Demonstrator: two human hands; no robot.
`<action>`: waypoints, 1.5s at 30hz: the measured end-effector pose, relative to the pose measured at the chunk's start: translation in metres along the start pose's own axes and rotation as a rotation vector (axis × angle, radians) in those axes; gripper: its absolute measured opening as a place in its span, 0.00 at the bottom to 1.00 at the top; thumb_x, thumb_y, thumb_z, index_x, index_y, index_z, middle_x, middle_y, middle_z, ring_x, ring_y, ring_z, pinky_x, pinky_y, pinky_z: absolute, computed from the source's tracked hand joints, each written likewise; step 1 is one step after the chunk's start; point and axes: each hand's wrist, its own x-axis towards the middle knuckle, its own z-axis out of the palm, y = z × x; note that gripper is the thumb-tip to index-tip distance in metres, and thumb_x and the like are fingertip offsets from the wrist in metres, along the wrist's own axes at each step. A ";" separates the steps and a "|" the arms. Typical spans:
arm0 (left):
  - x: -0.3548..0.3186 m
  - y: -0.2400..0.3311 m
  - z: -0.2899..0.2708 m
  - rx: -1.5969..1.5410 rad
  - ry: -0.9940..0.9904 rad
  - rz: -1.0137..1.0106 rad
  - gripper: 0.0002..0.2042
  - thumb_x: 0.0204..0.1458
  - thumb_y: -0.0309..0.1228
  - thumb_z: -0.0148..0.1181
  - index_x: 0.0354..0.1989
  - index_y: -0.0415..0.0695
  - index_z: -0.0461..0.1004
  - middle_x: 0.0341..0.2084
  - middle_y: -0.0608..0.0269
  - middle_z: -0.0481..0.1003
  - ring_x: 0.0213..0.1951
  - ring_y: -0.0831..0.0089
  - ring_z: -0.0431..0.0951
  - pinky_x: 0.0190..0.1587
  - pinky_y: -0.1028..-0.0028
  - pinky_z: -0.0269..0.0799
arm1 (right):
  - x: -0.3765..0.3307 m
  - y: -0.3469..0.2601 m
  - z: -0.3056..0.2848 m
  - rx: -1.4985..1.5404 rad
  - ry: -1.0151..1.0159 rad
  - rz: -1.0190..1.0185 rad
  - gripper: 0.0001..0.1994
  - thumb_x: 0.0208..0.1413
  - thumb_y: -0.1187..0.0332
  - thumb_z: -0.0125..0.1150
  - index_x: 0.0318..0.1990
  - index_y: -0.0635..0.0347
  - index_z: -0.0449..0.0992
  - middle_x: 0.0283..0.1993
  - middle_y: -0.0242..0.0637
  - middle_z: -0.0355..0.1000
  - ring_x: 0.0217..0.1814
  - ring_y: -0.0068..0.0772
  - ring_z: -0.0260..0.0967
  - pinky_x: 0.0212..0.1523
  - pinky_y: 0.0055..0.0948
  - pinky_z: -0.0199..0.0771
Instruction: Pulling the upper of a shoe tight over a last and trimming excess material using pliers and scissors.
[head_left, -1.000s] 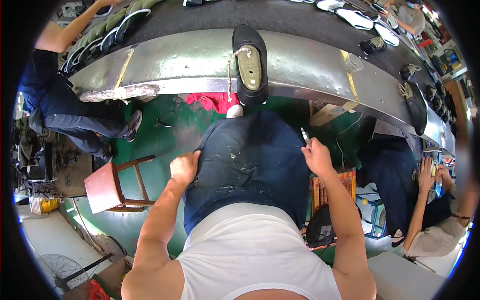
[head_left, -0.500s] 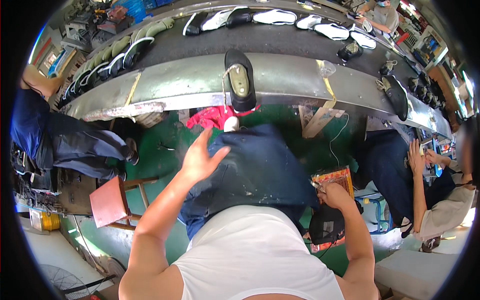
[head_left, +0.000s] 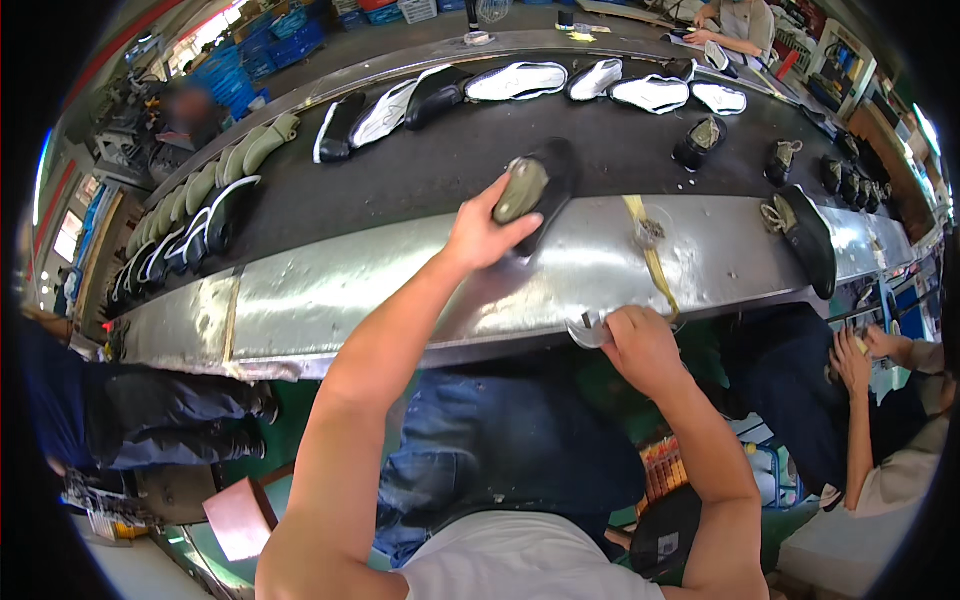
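At belt's near edge, left hand [head_left: 487, 232] closed over black shoe [head_left: 535, 190], half on dark belt [head_left: 400, 165], half on steel ledge [head_left: 340, 300]. Right hand [head_left: 640, 345] clenched at ledge lip on small metal piece [head_left: 588, 330]. Open belt left of shoe.

I see the left hand [head_left: 487, 235] gripping a black shoe [head_left: 540, 190] sole-up at the edge of the belt [head_left: 420, 170]. The right hand [head_left: 640, 345] rests on the steel ledge [head_left: 330, 300], holding a small clear cup [head_left: 590, 330] beside a yellow strap [head_left: 655, 265]. Other shoes line the belt.
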 end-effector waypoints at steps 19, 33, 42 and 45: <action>0.374 -0.139 -0.008 0.884 0.095 -0.258 0.48 0.42 0.60 0.69 0.60 0.33 0.59 0.58 0.41 0.66 0.63 0.50 0.66 0.62 0.58 0.67 | 0.055 0.056 0.028 0.014 0.182 -0.028 0.08 0.40 0.71 0.67 0.30 0.55 0.74 0.34 0.29 0.74 0.31 0.26 0.71 0.34 0.27 0.68; 0.111 -0.087 -0.116 -0.731 0.300 -0.536 0.22 0.62 0.45 0.57 0.54 0.37 0.72 0.38 0.59 0.81 0.36 0.69 0.82 0.35 0.71 0.78 | 0.060 0.051 0.036 0.051 0.110 0.023 0.17 0.33 0.69 0.68 0.36 0.56 0.73 0.36 0.36 0.73 0.38 0.40 0.72 0.42 0.40 0.68; -0.315 -0.015 -0.160 -0.739 0.164 -0.471 0.47 0.35 0.39 0.81 0.65 0.36 0.62 0.54 0.56 0.74 0.56 0.62 0.75 0.59 0.61 0.71 | 0.172 0.045 0.061 -0.257 0.172 -0.142 0.06 0.52 0.71 0.54 0.37 0.60 0.74 0.54 0.39 0.73 0.43 0.44 0.74 0.43 0.41 0.73; -0.363 0.024 -0.129 -0.727 -0.089 -0.774 0.48 0.34 0.29 0.80 0.67 0.33 0.60 0.58 0.51 0.72 0.59 0.63 0.71 0.63 0.63 0.64 | 0.227 0.048 0.066 -0.331 -0.111 -0.019 0.08 0.54 0.71 0.53 0.40 0.59 0.77 0.55 0.38 0.74 0.47 0.42 0.77 0.44 0.41 0.77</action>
